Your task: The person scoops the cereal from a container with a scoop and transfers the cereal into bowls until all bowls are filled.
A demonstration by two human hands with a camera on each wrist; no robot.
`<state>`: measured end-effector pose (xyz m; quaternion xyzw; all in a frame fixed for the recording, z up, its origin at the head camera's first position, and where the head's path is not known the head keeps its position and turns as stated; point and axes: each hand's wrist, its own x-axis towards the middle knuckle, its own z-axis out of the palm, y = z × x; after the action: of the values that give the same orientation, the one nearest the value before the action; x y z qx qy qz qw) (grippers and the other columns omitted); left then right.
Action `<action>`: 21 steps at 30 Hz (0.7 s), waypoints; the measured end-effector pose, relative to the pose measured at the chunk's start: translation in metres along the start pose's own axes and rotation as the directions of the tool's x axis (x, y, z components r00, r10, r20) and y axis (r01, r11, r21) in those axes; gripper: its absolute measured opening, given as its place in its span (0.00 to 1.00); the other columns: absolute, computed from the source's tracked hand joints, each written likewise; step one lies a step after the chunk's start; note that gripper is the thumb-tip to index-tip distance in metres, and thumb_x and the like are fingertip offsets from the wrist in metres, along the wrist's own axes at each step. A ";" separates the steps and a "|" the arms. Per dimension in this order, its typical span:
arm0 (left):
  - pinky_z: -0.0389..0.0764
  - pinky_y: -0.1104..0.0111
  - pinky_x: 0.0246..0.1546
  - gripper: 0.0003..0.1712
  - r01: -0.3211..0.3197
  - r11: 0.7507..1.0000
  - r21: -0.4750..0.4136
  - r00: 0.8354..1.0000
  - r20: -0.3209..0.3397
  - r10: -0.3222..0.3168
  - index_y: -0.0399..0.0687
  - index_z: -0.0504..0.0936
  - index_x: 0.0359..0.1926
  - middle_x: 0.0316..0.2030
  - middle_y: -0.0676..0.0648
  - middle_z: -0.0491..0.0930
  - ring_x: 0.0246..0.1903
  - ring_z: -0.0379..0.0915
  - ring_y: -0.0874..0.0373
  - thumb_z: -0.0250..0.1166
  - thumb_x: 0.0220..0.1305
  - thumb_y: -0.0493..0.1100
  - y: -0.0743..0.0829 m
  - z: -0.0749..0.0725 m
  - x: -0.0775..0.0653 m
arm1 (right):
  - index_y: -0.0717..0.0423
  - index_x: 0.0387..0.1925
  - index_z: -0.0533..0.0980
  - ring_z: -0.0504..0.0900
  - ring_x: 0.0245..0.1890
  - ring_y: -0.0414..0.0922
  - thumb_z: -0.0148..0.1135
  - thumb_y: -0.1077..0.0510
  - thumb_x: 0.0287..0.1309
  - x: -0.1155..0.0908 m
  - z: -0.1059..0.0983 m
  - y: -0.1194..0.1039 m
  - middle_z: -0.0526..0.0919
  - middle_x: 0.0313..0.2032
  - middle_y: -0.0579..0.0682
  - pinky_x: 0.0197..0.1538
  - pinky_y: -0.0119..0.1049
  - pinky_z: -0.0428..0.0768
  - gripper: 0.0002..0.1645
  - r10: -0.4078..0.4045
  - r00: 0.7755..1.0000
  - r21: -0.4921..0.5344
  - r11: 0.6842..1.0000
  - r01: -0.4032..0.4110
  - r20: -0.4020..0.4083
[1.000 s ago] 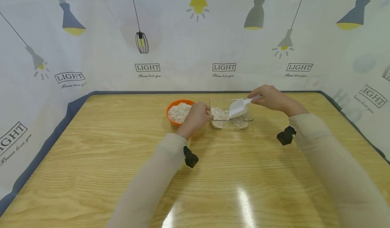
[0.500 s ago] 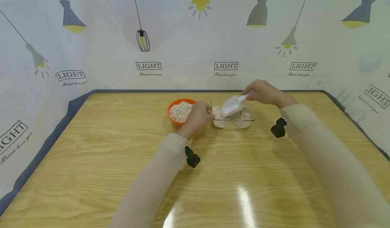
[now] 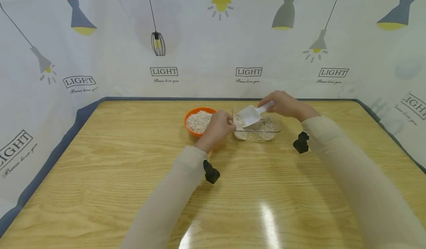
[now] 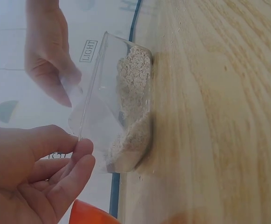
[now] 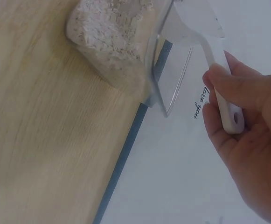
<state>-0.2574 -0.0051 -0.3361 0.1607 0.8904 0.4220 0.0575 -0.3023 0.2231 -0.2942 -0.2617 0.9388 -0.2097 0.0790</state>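
Note:
My right hand grips the handle of a white plastic scoop. The scoop's blade dips into a clear rectangular container of oat flakes, its front edge at the flakes on the left side. In the left wrist view, the thumb and fingers of my left hand pinch the container's near left rim. The right wrist view shows thumb and fingers wrapped round the scoop handle, whose end has a hole. Flakes lie heaped at the container's two ends, lower in the middle.
An orange bowl filled with oat flakes stands just left of the container, partly hidden behind my left hand. Both rest near the back edge of the wooden table. A white curtain printed with lamps hangs behind.
My right hand has moved left with the scoop, bringing its blade from the container's right half to the flakes at the left. The left hand has kept its hold on the rim.

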 end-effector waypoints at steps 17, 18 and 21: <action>0.50 0.71 0.17 0.26 -0.012 1.000 -0.020 0.999 -0.030 0.012 0.48 0.48 0.16 0.15 0.52 0.45 0.14 0.42 0.61 0.57 0.54 0.27 -0.001 0.002 -0.002 | 0.67 0.49 0.76 0.73 0.51 0.58 0.56 0.73 0.56 -0.020 0.005 -0.005 0.76 0.50 0.64 0.50 0.51 0.73 0.18 -0.077 0.995 0.084 0.994 0.072 0.064; 0.50 0.71 0.18 0.26 -0.017 1.000 -0.021 0.999 -0.031 0.016 0.48 0.48 0.16 0.15 0.52 0.45 0.14 0.41 0.61 0.56 0.54 0.27 -0.001 0.002 -0.002 | 0.67 0.49 0.75 0.73 0.51 0.58 0.55 0.73 0.56 -0.021 0.006 -0.005 0.76 0.50 0.64 0.49 0.51 0.73 0.18 -0.082 0.995 0.086 0.993 0.077 0.062; 0.49 0.70 0.19 0.26 -0.032 0.999 -0.019 0.999 -0.033 0.031 0.49 0.47 0.17 0.16 0.52 0.44 0.15 0.40 0.61 0.55 0.54 0.26 0.000 0.002 -0.003 | 0.67 0.49 0.76 0.75 0.49 0.57 0.56 0.73 0.56 -0.024 0.007 -0.005 0.76 0.49 0.64 0.47 0.50 0.75 0.18 -0.096 0.994 0.086 0.992 0.092 0.046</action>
<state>-0.2537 -0.0048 -0.3374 0.1673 0.8843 0.4343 0.0379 -0.2776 0.2287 -0.2975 -0.3072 0.9135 -0.2455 0.1036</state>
